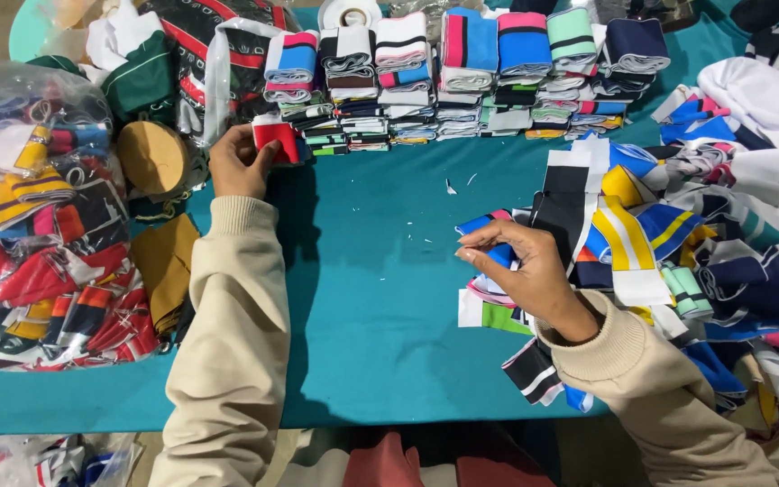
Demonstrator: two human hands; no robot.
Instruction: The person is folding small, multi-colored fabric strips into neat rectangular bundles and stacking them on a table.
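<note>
My left hand [238, 162] reaches to the far left of the teal table [371, 271] and grips a folded red and white ribbed cuff piece [278, 137] at the left end of the stacked rows. My right hand [520, 261] rests at the right, fingers pinching a blue striped knit strip [484, 225] on top of a loose pile of striped strips [624, 234]. Both arms wear beige sleeves.
Rows of folded striped knit pieces [462, 72] line the far edge. A clear plastic bag of red and yellow pieces [38, 243] lies at the left, with mustard fabric [166, 261] beside it. A heap of mixed strips [750, 180] fills the right side. A tape roll [349, 13] sits behind.
</note>
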